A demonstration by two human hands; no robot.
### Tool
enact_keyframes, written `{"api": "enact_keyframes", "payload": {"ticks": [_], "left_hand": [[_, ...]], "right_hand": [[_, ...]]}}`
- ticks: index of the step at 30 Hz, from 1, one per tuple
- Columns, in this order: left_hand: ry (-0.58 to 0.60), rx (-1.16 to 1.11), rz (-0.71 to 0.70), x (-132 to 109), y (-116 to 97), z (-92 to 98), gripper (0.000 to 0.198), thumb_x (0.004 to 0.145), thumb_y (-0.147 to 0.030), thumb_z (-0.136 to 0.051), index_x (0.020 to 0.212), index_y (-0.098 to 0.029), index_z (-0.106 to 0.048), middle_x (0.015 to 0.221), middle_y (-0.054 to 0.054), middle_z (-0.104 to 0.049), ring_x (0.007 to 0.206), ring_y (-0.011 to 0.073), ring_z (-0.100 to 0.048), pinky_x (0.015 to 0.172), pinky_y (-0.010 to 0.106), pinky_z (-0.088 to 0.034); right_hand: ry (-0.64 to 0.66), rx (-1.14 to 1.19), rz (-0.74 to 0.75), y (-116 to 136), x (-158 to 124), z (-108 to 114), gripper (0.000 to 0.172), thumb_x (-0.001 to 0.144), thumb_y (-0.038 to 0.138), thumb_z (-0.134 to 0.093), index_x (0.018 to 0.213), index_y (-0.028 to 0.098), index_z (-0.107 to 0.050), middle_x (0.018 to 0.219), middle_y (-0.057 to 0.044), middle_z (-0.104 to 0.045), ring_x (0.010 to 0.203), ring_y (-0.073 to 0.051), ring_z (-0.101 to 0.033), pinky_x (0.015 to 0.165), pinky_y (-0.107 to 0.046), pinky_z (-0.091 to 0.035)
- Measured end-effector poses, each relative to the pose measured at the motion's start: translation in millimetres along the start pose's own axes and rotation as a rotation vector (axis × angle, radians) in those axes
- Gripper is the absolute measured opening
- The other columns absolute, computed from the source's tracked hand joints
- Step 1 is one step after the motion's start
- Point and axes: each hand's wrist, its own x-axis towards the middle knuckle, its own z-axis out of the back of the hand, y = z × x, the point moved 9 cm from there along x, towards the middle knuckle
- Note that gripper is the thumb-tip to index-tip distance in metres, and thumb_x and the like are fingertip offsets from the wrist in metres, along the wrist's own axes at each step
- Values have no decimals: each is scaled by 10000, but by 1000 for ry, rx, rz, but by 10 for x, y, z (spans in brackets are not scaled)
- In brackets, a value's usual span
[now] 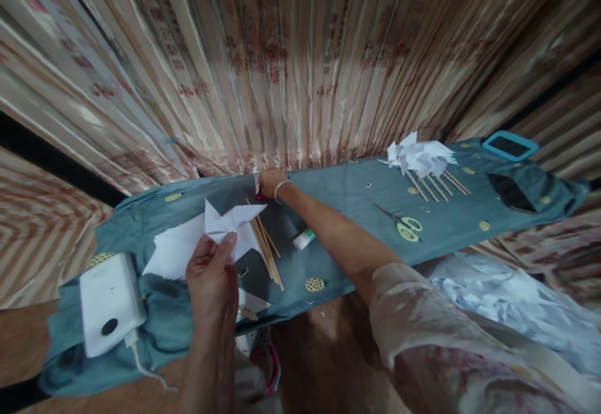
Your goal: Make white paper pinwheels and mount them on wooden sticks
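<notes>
My left hand (213, 270) pinches a white paper pinwheel (235, 221) between thumb and fingers, raised over the left part of the cloth-covered table. My right hand (275, 182), with a bracelet at the wrist, reaches to the table's far edge. Its curled fingers are at a small red-and-white box (257, 187); the fingertips are partly hidden. Behind the pinwheel lies a stack of white paper pieces (173, 248). Several wooden sticks (267, 251) lie just right of it, and a glue stick (304, 238) rests below my right forearm.
Scissors (404, 226) lie right of my forearm. Finished pinwheels on sticks (420, 157) are piled farther right, near a dark phone (511, 193) and a blue-framed device (510, 145). A white power bank (111, 304) with a cable sits at left. A curtain (300, 76) hangs behind the table.
</notes>
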Motion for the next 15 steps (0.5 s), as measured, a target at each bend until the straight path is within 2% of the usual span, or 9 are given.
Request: {"api": "enact_keyframes", "payload": {"ticks": [15], "left_hand": [[11,42,-16,-19,41,-53,266,547,-231,-837,717,-193,-637,768,-26,-675,795,150,-660,851,305,-559]], "right_hand": [[1,33,34,37,0,21,364,917,352,-584,1229,166,-560,1232,-92,-595,1046,-217,-618,871,-431,-540]]}}
